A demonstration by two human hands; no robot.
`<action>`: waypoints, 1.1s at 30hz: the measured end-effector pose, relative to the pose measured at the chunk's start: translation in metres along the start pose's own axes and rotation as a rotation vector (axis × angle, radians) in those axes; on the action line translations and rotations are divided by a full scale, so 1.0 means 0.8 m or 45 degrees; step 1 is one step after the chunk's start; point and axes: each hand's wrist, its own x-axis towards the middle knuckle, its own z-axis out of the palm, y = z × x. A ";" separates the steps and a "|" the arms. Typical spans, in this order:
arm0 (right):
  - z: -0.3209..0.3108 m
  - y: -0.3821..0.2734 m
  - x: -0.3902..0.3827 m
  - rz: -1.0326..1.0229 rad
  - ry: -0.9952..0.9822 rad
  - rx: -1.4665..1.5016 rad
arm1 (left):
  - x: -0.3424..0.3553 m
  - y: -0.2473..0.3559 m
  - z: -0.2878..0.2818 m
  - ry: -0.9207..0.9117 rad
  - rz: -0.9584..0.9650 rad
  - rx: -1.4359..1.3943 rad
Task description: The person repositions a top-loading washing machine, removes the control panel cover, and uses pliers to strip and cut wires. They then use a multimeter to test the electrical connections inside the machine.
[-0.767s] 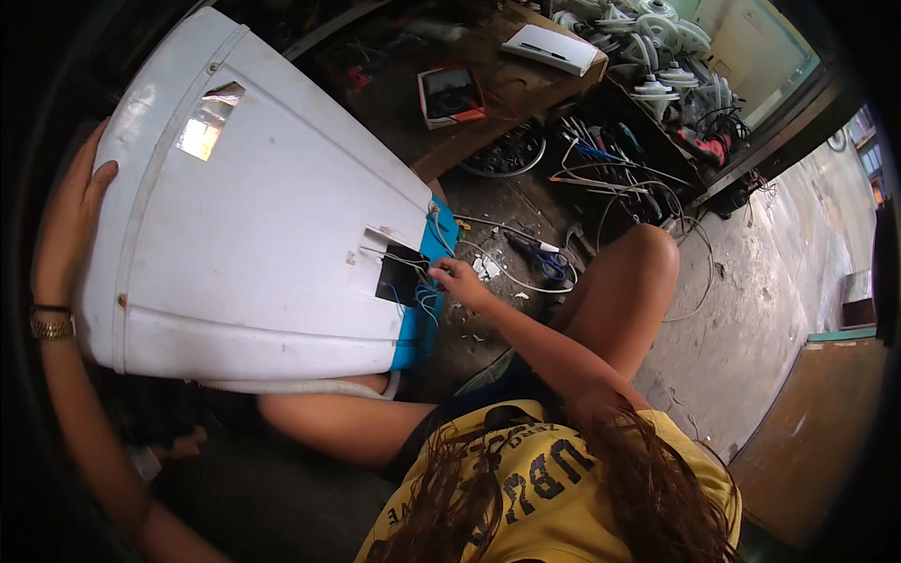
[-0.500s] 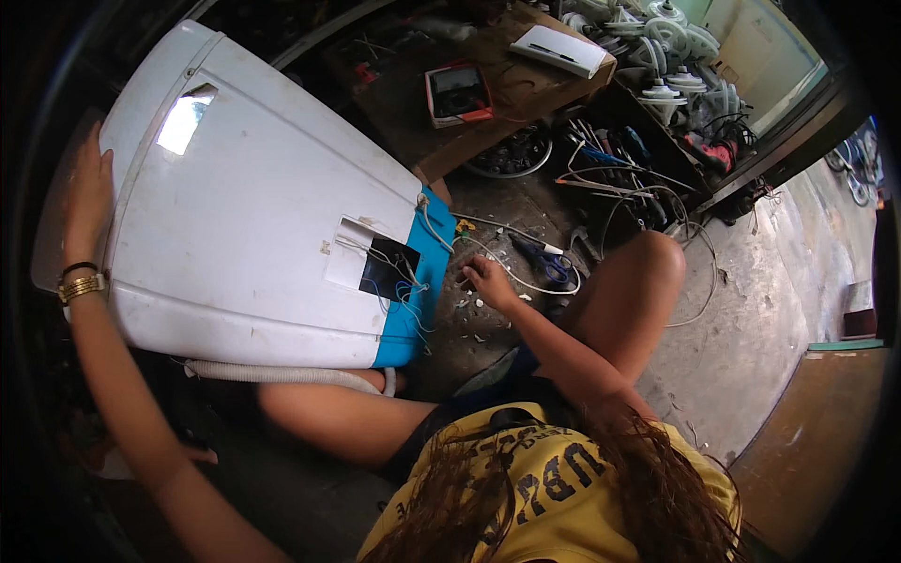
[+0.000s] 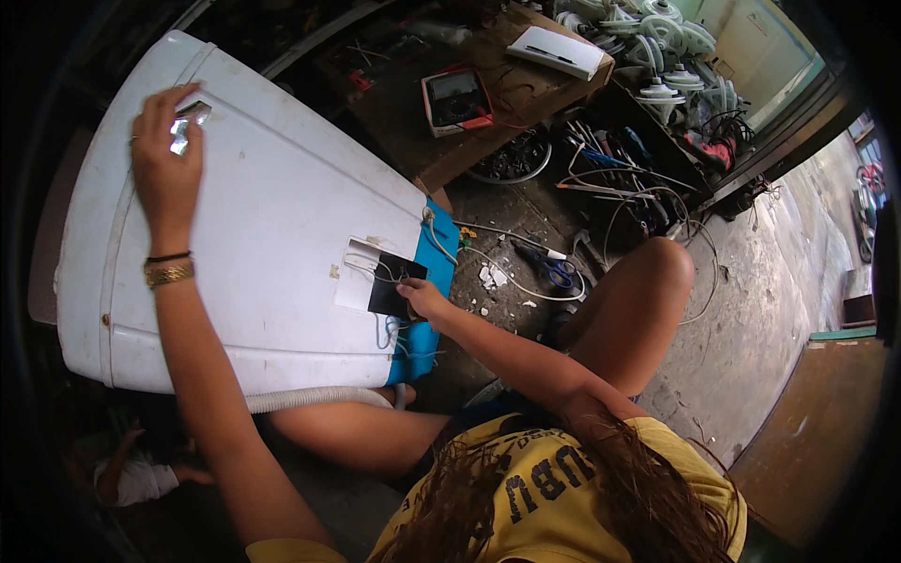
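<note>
A white appliance casing [image 3: 253, 216] with a blue base [image 3: 438, 249] lies tilted in front of me; it looks like a washing machine body. My left hand [image 3: 169, 150] is over its upper left, fingers apart around a shiny silver patch [image 3: 190, 120]. Near the blue end is a square opening [image 3: 387, 293] with a dark inside and loose thin wires [image 3: 399, 338] at its lower edge. My right hand [image 3: 422, 298] is at the opening's right side, thumb and fingers closed together. What they pinch, if anything, is hidden. A grey corrugated hose [image 3: 314, 398] runs below the casing.
Scissors [image 3: 554, 270], a hammer [image 3: 589, 253], a pale cable [image 3: 511, 280] and white fragments lie on the floor. Beyond are a multimeter [image 3: 457, 98], a notepad [image 3: 558, 49], a bowl of small parts [image 3: 511, 174] and white pulleys [image 3: 662, 89]. Another person's sleeve [image 3: 141, 479] shows lower left.
My left hand has moved from the casing's far left edge to the silver patch. My right hand has moved left to the opening. The casing has tilted or shifted slightly.
</note>
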 end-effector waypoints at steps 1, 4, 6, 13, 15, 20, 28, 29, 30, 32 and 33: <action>-0.010 0.000 -0.001 -0.021 -0.019 0.064 | -0.014 0.024 0.022 0.091 0.076 -0.309; -0.038 0.004 -0.009 0.007 -0.105 0.242 | -0.073 0.130 0.056 -0.403 0.485 -0.867; -0.053 0.001 -0.017 -0.006 -0.183 0.168 | -0.134 0.197 0.076 -0.963 0.568 -0.916; -0.082 -0.015 -0.073 0.011 -0.366 -0.117 | -0.290 0.229 0.115 -1.311 0.555 -0.447; -0.088 -0.010 -0.072 -0.039 -0.242 -0.060 | -0.284 0.239 0.122 -1.373 0.549 -0.354; -0.095 -0.005 -0.047 -0.213 -0.067 -0.232 | -0.279 0.253 0.129 -1.410 0.295 -0.465; -0.065 0.004 0.003 -0.792 -0.291 -0.493 | -0.223 0.264 0.105 -1.264 -0.135 -1.031; -0.066 0.000 0.000 -0.865 -0.253 -0.654 | -0.210 0.266 0.092 -1.264 -0.140 -1.093; -0.067 -0.005 -0.003 -0.936 -0.214 -0.815 | -0.216 0.267 0.093 -1.234 -0.126 -1.097; -0.067 -0.013 -0.006 -1.111 -0.174 -0.884 | -0.226 0.267 0.097 -1.170 -0.093 -1.097; -0.067 -0.018 -0.005 -1.202 -0.152 -0.916 | -0.229 0.265 0.097 -1.164 -0.109 -1.118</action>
